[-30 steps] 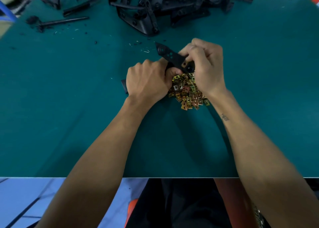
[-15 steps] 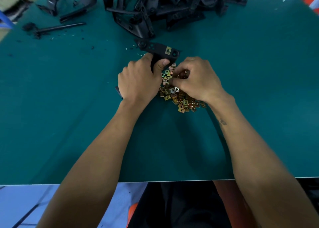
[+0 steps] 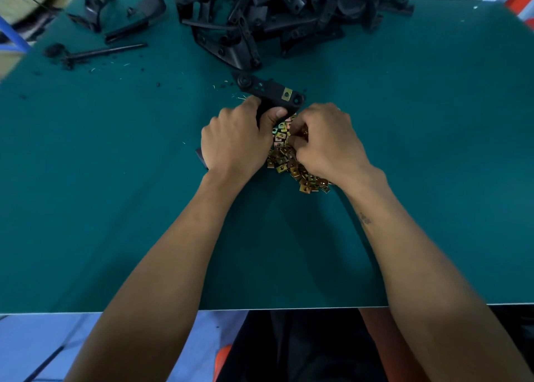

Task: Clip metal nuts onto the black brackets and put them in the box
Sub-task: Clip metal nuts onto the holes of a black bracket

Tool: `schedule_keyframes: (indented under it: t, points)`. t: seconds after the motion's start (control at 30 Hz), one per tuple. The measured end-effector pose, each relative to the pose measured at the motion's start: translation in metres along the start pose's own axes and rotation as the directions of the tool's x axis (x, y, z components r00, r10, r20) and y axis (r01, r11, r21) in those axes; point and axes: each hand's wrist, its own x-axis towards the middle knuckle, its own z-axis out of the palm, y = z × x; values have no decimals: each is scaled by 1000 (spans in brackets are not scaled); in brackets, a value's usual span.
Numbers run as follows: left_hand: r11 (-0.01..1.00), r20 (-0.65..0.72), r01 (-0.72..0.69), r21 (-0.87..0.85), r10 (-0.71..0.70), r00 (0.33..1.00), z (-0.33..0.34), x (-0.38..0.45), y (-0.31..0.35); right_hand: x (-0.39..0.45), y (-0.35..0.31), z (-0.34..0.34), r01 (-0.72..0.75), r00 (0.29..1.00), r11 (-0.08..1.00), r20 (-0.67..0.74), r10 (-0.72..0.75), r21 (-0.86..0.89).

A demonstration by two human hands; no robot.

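Note:
My left hand grips a black bracket near the middle of the green table; the bracket's upper arm sticks out above my fingers and carries one brass clip nut. A heap of brass clip nuts lies just right of that hand. My right hand rests on top of the heap with curled fingers that pinch at the nuts. What lies between its fingertips is hidden.
A large pile of black brackets fills the far middle of the table. Two loose brackets and a thin black rod lie at the far left among small debris. The table's near edge runs just above my lap.
My right hand left the bracket and dropped onto the nut heap. The bracket now shows a brass nut clipped on, and my left hand has turned it flatter.

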Motion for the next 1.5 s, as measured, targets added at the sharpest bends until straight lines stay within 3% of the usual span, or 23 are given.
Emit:
schedule_keyframes:
  t: [0.17,0.33,0.57,0.9,1.23,1.3,1.37,1.5]
  points:
    - [1000,1,-7,-8,7,1000,0,0,1,0,-1,-4,-78,996,997,-42,78,4]
    - [1000,3,-9,-16,9,1000,0,-1,0,-4,-11,-1,-35,995,986,-99,19,-164]
    - [1000,21,-15,-3,15,1000,1,-1,0,-3,-9,-1,-99,995,994,-25,98,-39]
    - [999,21,-39,0,39,999,3,-1,-2,-1,-2,1,-12,998,993,-67,5,-115]
    - [998,33,-54,18,53,998,1,-1,-1,6,3,7,-1,997,999,-75,-3,-48]
    - [998,26,-61,16,61,998,0,-1,-1,6,6,5,9,986,999,-165,-4,32]
    - [996,22,-85,23,84,996,-1,-2,0,8,12,-1,26,958,970,-283,45,244]
    - [986,39,-152,66,150,988,-1,-3,3,12,17,-9,67,918,768,-340,202,637]
